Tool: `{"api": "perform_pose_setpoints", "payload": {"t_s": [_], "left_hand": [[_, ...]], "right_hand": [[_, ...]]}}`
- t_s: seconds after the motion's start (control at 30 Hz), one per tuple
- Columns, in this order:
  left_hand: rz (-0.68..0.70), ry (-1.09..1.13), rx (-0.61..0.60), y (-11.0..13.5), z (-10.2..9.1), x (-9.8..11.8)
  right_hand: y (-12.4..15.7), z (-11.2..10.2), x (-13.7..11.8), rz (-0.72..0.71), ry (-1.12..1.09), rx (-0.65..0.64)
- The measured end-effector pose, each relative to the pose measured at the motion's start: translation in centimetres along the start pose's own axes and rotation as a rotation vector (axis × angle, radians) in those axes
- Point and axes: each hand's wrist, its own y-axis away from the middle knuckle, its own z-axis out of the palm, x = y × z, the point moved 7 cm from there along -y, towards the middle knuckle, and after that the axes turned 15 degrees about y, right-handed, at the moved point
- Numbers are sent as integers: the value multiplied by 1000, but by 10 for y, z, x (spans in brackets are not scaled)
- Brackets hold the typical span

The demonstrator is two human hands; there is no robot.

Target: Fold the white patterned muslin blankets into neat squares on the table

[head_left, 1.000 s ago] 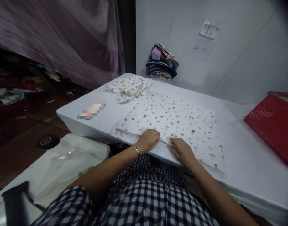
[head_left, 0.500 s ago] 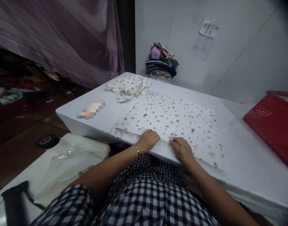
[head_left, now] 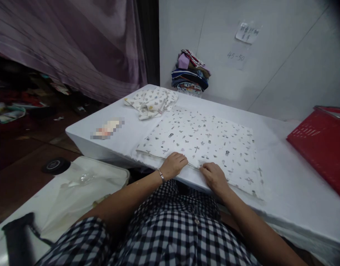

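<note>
A white cloth (head_left: 203,140) printed with small grey figures lies flat, folded into a rectangle, on the white table (head_left: 292,184). Its near edge runs along the table's front. My left hand (head_left: 174,165) is closed on that edge, fingers curled over it, a bracelet at the wrist. A short way to the right, my right hand (head_left: 214,177) pinches the same edge between thumb and fingers. Behind the cloth's left corner a second printed cloth (head_left: 154,102) lies crumpled.
A red plastic basket (head_left: 319,147) stands on the table at right. Folded clothes (head_left: 190,74) are stacked by the wall. A blurred-out item (head_left: 107,129) lies at the table's left end. At lower left, a pale surface (head_left: 56,199) holds a dark strap-like object (head_left: 20,236) and a black roll (head_left: 56,166).
Almost nothing has moved. Both hands stay on the cloth's near edge, and the cloth lies as before.
</note>
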Motion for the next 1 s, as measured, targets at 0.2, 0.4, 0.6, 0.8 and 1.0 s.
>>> {"api": "perform_pose_setpoints", "payload": {"t_s": [0.2,0.4,0.6,0.8,1.0], "left_hand": [[22,-6,3,0,2,-1],[-3,6,-52,1,1,1],[-31,53,-110,-1,-4,2],[-5,-4,-112,-6,-3,0],[-14,55,21,-10,-16,-1]], "right_hand": [[-1,2,1,-38,34,10],[-3,-2,0,-13,13,-47],[-8,-10,-4,-53,-27,-91],[-9,-2,2,-22,-3,-56],[-13,-6,13,52,-60,-31]]}}
